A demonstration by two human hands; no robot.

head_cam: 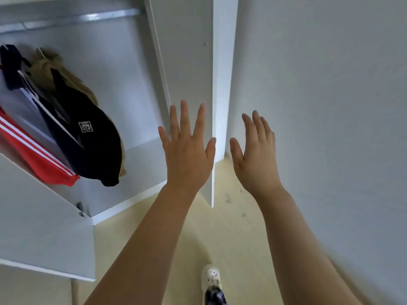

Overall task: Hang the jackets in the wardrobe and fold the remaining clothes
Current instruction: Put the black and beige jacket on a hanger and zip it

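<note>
White wardrobe (123, 84) stood open at the far left, jackets (72, 119) hanging from its rail (88, 17). Left hand (187, 150) and right hand (255, 155) reached forward, fingers spread, holding nothing.

- a home, most likely a bedroom or dressing corner.
- a white wardrobe (141, 89) stands open, its door (187, 73) swung out toward a plain white wall (330, 84).
- a metal hanging rail (92, 17) runs across the top of the wardrobe.
- several jackets hang from the rail side by side: a black jacket (92, 137) with a small square patch, a tan one (57, 69) behind it, a navy one (13, 64), and a red one (33, 159) with white stripes.
- the floor (176, 249) is pale yellow, like household flooring.
- a foot in a white slip-on clog (211, 277) shows at the bottom, indoor footwear.
</note>
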